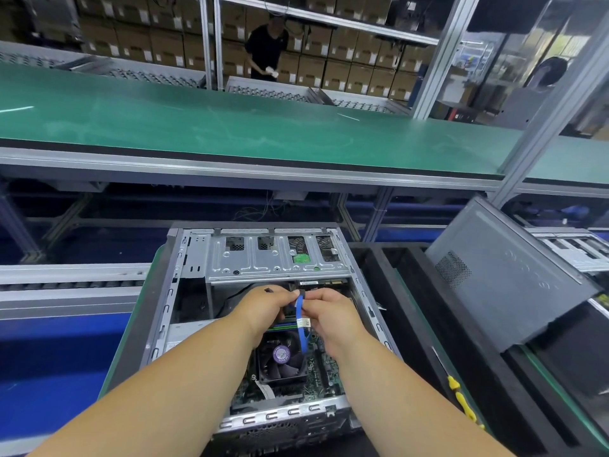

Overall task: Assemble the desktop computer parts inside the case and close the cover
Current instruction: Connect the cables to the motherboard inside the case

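Both grips pinch the top end of a flat blue ribbon-like data cable [300,321] at frame centre — left hand [263,308], right hand [329,313] equally near — cable hanging straight down toward the green motherboard [321,366] inside the open grey metal computer case [197,258].

Quick count: one open case [263,324] dead center, with one fan [280,357] inside it at 6 o'clock. One blue cable [301,324] just above that, pinched by two hands, left [263,308] and right [329,313]. One drive cage [273,258] at 12 inside the case, four cutouts along its top. One side cover [501,272] leaning at 3 o'clock. One yellow-handled screwdriver [459,395] at 4. One person [267,47] way back at 12, and too many cardboard boxes [346,51] up there to count.
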`<state>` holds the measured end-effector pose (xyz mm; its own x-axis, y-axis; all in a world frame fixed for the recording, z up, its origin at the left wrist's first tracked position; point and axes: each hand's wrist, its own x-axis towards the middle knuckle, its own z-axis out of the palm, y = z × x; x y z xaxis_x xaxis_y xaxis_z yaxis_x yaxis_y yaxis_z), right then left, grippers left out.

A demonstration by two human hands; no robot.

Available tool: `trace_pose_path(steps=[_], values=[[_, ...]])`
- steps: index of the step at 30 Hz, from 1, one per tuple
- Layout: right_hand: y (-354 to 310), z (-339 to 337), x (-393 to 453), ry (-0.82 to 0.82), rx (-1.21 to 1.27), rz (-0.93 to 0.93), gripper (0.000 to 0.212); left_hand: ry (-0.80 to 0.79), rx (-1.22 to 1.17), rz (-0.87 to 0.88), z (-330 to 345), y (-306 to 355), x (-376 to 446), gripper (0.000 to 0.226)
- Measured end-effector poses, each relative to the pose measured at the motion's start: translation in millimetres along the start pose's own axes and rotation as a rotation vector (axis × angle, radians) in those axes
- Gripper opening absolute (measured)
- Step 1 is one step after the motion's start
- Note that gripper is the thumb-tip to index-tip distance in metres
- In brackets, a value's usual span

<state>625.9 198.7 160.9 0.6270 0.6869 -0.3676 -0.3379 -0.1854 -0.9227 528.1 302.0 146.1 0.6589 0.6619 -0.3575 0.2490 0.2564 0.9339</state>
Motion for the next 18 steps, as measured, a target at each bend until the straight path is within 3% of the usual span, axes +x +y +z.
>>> trace_pose_path(steps=[8, 13, 18], values=[[1, -1, 1, -0.042, 0.216, 0.082, 0.016, 0.003, -0.002, 0.020, -1, -3, 10, 0.020], [6, -1, 7, -0.002, 0.343, 0.177, 0.031, -0.007, 0.008, 0.012, 2, -7, 16, 0.028], [6, -6, 14, 0.184, 0.463, 0.238, 0.011, -0.089, 0.038, -0.027, 7, -8, 17, 0.033]])
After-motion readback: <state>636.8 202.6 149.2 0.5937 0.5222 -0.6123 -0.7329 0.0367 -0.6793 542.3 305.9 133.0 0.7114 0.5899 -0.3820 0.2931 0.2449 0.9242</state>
